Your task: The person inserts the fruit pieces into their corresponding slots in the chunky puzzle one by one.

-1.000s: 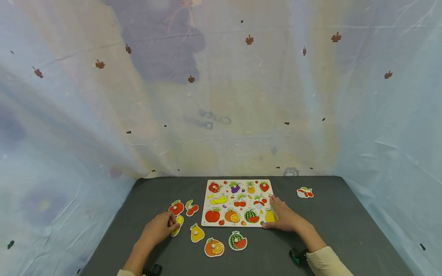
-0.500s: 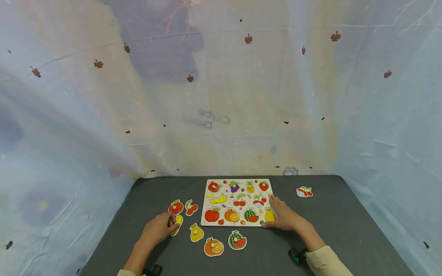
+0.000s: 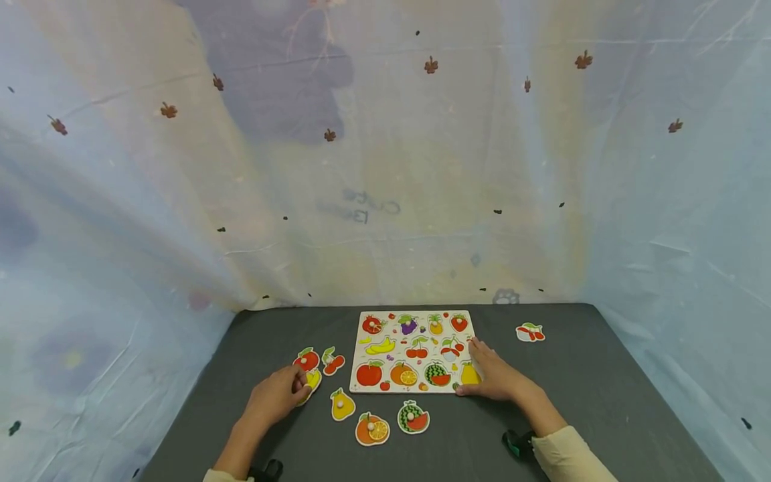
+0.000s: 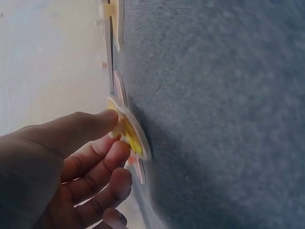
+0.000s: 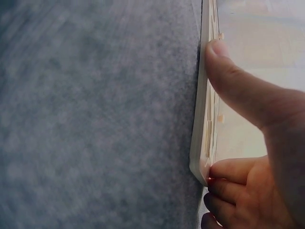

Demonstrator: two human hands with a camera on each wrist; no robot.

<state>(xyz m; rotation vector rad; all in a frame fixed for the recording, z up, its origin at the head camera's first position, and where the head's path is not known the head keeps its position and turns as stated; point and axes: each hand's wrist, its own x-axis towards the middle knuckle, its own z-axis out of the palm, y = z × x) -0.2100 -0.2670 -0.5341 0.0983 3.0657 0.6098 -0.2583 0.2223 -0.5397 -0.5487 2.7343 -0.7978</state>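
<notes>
Pale hanging sheets (image 3: 397,167) around three sides, brown leaf-shaped marks (image 3: 431,65), faint mirrored lettering (image 3: 361,216), dark grey tabletop (image 3: 608,402)

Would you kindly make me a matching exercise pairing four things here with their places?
1. Banana piece
2. Orange piece
3. Right hand
4. Apple piece

A. Between the pear piece and the watermelon piece
B. Just left of the cherry piece
C. Pinched by the left hand
D. At the right side of the board

Pairs: 1-C; 2-A; 3-D; 4-B
</notes>
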